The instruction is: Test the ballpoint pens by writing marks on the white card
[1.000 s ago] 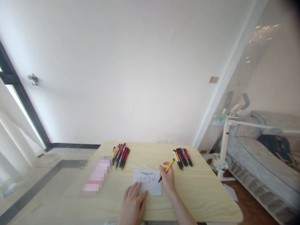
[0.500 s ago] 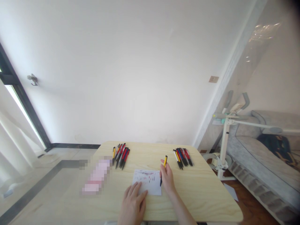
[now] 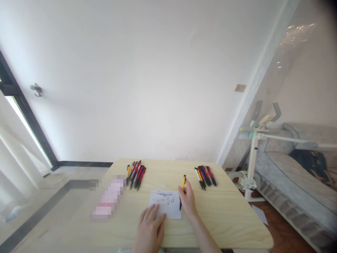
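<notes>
My right hand [image 3: 188,202] grips a yellow pen [image 3: 183,183] with a black tip, held nearly upright, its tip at the right edge of a white sheet of paper [image 3: 165,208] marked with small red and dark strokes. My left hand [image 3: 149,228] lies flat with fingers spread on the paper's lower left corner. Both rest on a light wooden table [image 3: 226,218]. A bunch of several pens [image 3: 205,176] lies just to the right of my right hand. Another bunch of several pens [image 3: 136,174] lies at the far left of the table.
A blurred pink object [image 3: 108,198] lies on the table's left side. A white stand with arms [image 3: 252,158] and a grey sofa [image 3: 297,175] are to the right. A white wall is behind, with a dark-framed window [image 3: 23,109] at the left.
My right hand has swung the yellow pen from a slant to the right to nearly upright, and shifted slightly left along the paper's edge. My left hand has stayed put.
</notes>
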A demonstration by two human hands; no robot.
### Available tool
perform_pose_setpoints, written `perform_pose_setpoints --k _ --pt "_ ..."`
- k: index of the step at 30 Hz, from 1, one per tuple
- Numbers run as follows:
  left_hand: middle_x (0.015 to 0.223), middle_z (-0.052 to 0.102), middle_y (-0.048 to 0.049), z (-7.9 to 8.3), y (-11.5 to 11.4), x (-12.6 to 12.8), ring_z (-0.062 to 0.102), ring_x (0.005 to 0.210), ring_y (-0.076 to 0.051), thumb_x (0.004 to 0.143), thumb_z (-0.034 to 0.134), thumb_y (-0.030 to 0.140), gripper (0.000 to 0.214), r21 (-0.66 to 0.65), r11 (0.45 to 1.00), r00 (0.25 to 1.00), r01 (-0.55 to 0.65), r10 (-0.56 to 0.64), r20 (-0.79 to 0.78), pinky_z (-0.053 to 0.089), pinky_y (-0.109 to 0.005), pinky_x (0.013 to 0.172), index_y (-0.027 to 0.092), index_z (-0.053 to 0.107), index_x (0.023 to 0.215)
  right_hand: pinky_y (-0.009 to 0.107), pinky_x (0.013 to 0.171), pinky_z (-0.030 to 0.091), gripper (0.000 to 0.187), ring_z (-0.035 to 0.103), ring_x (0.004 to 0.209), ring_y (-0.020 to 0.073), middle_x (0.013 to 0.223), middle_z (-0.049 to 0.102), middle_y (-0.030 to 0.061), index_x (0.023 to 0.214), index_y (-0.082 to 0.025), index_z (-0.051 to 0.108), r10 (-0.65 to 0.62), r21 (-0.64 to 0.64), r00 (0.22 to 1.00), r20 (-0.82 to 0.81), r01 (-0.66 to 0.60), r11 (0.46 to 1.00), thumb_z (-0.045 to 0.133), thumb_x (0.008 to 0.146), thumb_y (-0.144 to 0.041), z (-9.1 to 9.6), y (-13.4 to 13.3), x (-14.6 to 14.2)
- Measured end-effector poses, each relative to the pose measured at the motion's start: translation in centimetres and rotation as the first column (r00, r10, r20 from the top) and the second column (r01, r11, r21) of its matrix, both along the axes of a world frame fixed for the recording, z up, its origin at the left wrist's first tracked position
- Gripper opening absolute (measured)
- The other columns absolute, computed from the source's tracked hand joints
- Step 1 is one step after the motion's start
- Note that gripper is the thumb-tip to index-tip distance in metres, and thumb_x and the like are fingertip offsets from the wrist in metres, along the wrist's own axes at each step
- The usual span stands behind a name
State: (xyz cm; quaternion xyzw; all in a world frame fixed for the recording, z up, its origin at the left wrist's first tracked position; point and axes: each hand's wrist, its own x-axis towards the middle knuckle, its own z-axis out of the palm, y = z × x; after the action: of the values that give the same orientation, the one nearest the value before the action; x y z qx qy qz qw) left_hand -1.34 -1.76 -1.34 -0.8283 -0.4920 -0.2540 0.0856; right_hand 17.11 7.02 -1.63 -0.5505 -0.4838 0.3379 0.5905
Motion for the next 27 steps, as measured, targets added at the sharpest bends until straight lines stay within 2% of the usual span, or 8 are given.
perform_pose_setpoints --k 10,16,27 --pt "0.119 0.055 -0.0042 0.14 -0.04 0.09 0.048 0.109 -0.024 0.077 0.05 0.02 0.028 0.016 1.0 0.999 0.004 -0.004 0.033 0.042 -0.043 0.087 0.031 0.059 0.102 0.02 0.04 0.035 0.059 0.041 0.04 0.0111 0.045 0.042 -0.0086 0.124 -0.014 0.039 0.014 -0.008 0.998 -0.063 -0.015 1.0 0.048 0.076 -0.046 0.29 -0.05 -0.08" --pt "0.119 0.055 -0.0043 0.05 -0.09 0.04 0.048 0.11 -0.024 0.078 0.049 0.021 0.028 0.002 1.0 1.0 -0.001 0.001 0.015 0.042 -0.044 0.087 0.032 0.059 0.102 0.02 0.04 0.035 0.056 0.041 0.041 0.0111 0.046 0.042 -0.0081 0.124 -0.012 0.038 0.018 -0.009 0.999 -0.039 -0.018 1.0 0.047 0.078 -0.042 0.48 -0.17 -0.06" --pt "0.12 0.054 -0.0041 0.11 -0.04 0.08 0.048 0.11 -0.024 0.078 0.05 0.021 0.029 0.003 1.0 1.0 0.002 -0.002 0.01 0.042 -0.043 0.088 0.031 0.059 0.103 0.021 0.042 0.036 0.07 0.042 0.043 0.0114 0.048 0.043 -0.0083 0.131 -0.011 0.03 0.006 -0.024 0.999 -0.048 -0.007 1.0 0.054 0.071 -0.037 0.46 -0.09 0.07"
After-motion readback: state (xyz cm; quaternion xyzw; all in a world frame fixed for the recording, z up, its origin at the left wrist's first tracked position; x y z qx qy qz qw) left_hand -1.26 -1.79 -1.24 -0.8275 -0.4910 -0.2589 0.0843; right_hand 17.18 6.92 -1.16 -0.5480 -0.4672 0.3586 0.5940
